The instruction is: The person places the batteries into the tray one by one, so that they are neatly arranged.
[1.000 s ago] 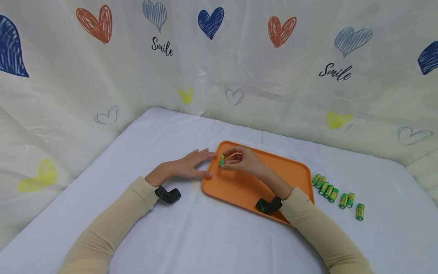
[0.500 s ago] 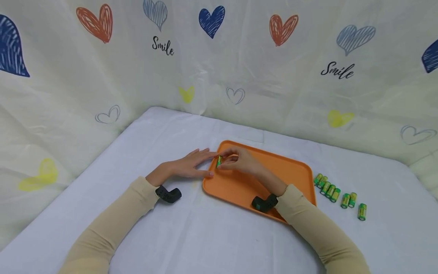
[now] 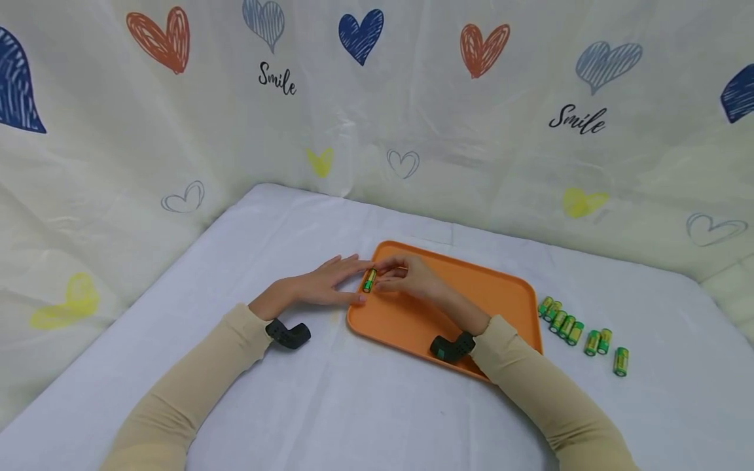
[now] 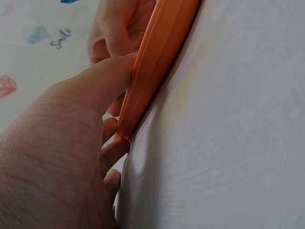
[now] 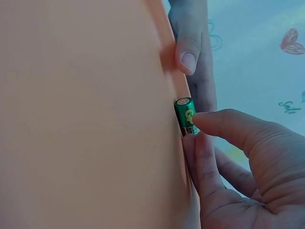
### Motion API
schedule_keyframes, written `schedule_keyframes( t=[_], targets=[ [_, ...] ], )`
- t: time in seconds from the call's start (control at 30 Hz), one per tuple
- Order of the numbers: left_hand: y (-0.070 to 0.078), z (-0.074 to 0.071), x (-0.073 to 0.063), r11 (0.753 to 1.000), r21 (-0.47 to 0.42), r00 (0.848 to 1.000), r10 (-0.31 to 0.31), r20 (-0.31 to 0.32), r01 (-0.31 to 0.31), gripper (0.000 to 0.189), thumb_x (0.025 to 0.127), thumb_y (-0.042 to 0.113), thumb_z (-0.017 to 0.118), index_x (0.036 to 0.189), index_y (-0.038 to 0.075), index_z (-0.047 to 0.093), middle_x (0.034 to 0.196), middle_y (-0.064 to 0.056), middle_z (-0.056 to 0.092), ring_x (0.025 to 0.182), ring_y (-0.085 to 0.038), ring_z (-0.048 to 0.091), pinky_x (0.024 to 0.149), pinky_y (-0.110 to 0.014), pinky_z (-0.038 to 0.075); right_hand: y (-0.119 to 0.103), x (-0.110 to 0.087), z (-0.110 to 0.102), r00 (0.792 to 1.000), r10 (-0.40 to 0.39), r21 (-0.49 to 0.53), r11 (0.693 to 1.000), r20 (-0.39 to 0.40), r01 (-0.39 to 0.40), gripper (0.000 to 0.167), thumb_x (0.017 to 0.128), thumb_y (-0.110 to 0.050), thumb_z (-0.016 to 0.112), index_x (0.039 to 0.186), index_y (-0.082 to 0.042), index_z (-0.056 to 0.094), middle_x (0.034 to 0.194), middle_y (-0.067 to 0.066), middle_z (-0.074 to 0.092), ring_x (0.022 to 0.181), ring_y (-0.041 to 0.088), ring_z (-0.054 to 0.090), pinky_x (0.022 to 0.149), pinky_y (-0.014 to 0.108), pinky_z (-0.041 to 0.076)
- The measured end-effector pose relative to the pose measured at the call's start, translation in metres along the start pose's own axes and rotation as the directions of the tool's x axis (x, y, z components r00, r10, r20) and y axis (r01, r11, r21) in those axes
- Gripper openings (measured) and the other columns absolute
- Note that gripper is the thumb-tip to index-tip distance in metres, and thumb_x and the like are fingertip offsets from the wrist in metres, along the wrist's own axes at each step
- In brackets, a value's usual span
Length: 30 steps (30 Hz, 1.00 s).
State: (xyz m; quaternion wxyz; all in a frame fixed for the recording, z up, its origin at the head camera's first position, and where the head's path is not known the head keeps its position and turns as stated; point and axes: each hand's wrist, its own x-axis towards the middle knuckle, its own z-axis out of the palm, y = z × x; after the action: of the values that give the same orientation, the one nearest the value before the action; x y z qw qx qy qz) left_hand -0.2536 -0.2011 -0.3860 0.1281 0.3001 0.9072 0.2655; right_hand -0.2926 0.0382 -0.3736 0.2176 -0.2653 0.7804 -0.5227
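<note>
A small green-and-gold battery [image 3: 369, 280] lies at the left end of the orange tray [image 3: 489, 288], close along its rim. My right hand [image 3: 412, 278] reaches over the tray and pinches this battery [image 5: 186, 116]; in the right wrist view the thumb is on its side and a finger at its far end. My left hand [image 3: 321, 282] rests at the tray's left edge with spread, fairly straight fingers. In the left wrist view the left thumb [image 4: 112, 71] touches the tray's outer rim, and other fingertips lie along it lower down.
Several more green batteries [image 3: 567, 327] lie on the white cloth [image 3: 283, 405] right of the tray, some side by side and one [image 3: 621, 362] apart. Behind the table hangs a pale curtain [image 3: 518, 150] printed with hearts. Each wrist wears a black device [image 3: 288, 333].
My right hand has moved left with the battery, bringing it from above the tray to its left rim. The fingers have shifted to the battery's right side. The left hand has stayed put.
</note>
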Motion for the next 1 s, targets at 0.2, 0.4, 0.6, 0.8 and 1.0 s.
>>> schedule_keyframes(
  t=[0.2, 0.4, 0.6, 0.8, 1.0],
  targets=[
    [0.001, 0.001, 0.001, 1.000, -0.015, 1.000, -0.008, 0.004, 0.008, 0.078, 0.094, 0.056, 0.055, 0.156, 0.023, 0.022, 0.162, 0.002, 0.019, 0.151, -0.020, 0.001, 0.121, -0.046, -0.005, 0.001, -0.003, -0.001, 1.000, -0.002, 0.038, 0.999, 0.020, 0.001, 0.041, 0.089, 0.000, 0.068, 0.127, 0.010, 0.055, 0.117, 0.022, 0.060, 0.095, 0.011, 0.064, 0.076, 0.018, 0.053],
    [0.002, 0.000, 0.001, 1.000, -0.019, 1.000, -0.020, 0.007, 0.021, 0.077, 0.094, 0.053, 0.057, 0.157, 0.025, 0.022, 0.162, 0.003, 0.018, 0.151, -0.020, 0.001, 0.120, -0.046, -0.006, 0.003, -0.002, -0.002, 0.999, -0.034, 0.005, 0.999, 0.018, 0.033, 0.037, 0.091, -0.003, 0.067, 0.125, 0.008, 0.058, 0.117, 0.021, 0.060, 0.095, 0.013, 0.064, 0.069, 0.020, 0.050],
    [0.002, 0.000, 0.001, 0.999, -0.025, 1.000, -0.024, 0.001, 0.024, 0.076, 0.094, 0.050, 0.058, 0.157, 0.026, 0.021, 0.162, 0.004, 0.018, 0.151, -0.020, 0.001, 0.120, -0.046, -0.005, 0.003, -0.001, -0.004, 0.997, -0.075, -0.013, 0.997, 0.013, 0.075, 0.036, 0.091, -0.002, 0.068, 0.124, 0.006, 0.060, 0.119, 0.020, 0.059, 0.099, 0.020, 0.065, 0.074, 0.021, 0.052],
    [0.005, 0.001, 0.002, 0.999, -0.029, 0.999, -0.033, 0.009, 0.033, 0.077, 0.094, 0.052, 0.057, 0.157, 0.026, 0.021, 0.163, 0.003, 0.017, 0.151, -0.020, 0.000, 0.120, -0.046, -0.006, 0.001, -0.005, -0.007, 0.999, -0.054, -0.039, 0.998, 0.004, 0.054, 0.037, 0.089, -0.005, 0.070, 0.124, 0.003, 0.060, 0.119, 0.018, 0.059, 0.103, 0.025, 0.064, 0.083, 0.025, 0.053],
    [0.004, 0.001, 0.002, 0.999, -0.019, 0.999, -0.047, 0.008, 0.047, 0.080, 0.093, 0.057, 0.056, 0.157, 0.024, 0.021, 0.163, 0.002, 0.017, 0.151, -0.019, 0.000, 0.120, -0.045, -0.006, -0.001, -0.010, -0.011, 0.998, -0.062, -0.060, 0.996, 0.001, 0.062, 0.037, 0.090, -0.005, 0.070, 0.124, 0.004, 0.060, 0.122, 0.019, 0.059, 0.115, 0.032, 0.059, 0.099, 0.038, 0.049]
  ],
)
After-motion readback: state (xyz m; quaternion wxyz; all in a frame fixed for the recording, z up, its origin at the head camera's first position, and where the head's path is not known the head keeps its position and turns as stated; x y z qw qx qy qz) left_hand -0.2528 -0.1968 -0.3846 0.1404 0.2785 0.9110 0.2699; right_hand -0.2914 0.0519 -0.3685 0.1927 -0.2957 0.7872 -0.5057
